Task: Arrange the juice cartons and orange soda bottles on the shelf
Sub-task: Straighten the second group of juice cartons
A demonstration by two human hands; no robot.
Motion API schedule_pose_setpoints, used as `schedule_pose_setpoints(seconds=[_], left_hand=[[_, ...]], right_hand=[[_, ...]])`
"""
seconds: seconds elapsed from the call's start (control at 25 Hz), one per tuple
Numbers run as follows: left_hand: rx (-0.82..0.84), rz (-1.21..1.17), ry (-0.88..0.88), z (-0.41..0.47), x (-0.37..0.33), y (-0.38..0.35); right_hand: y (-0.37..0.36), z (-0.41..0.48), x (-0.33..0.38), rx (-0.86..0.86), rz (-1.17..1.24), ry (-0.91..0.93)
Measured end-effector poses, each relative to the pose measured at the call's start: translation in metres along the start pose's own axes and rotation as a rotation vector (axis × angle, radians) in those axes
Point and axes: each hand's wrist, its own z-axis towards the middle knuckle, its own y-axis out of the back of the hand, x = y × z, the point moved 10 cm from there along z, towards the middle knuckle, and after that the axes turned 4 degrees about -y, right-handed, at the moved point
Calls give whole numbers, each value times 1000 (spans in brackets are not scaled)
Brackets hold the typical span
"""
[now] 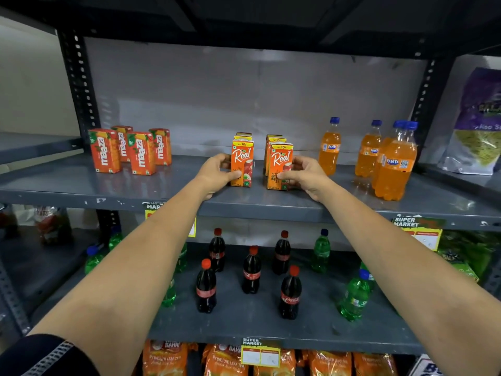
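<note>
Two rows of orange Real juice cartons stand upright in the middle of the grey shelf (173,185). My left hand (215,173) grips the front carton of the left row (242,161). My right hand (306,175) grips the front carton of the right row (280,164). Several orange Maaza cartons (130,149) stand in two pairs at the left. Orange Fanta bottles with blue caps stand at the right: one apart (329,147), the others bunched near the post (394,169).
The shelf below holds several cola bottles (252,270) and green soda bottles (355,297). Orange tea packets (225,359) fill the bottom shelf. A purple and white bag (477,123) sits on the neighbouring shelf at the right. Black perforated posts (78,85) frame the bay.
</note>
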Motion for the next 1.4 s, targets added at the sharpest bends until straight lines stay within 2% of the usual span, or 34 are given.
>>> schedule_pose_setpoints(seconds=[0.48, 0.8, 0.92, 1.08, 1.24, 1.4], left_hand=[[71, -100, 9, 4, 0, -2], [85, -30, 56, -4, 2, -7], [19, -8, 60, -8, 3, 4], [-154, -47, -10, -9, 3, 25], [-241, -75, -18, -12, -2, 33], [-380, 103, -355, -32, -52, 38]], right_hand=[[0, 0, -1, 5, -23, 18], [-2, 5, -2, 22, -75, 23], [4, 2, 0, -45, 29, 35], [22, -4, -2, -162, 135, 43], [56, -29, 4, -334, 42, 117], [83, -50, 12, -306, -189, 200]])
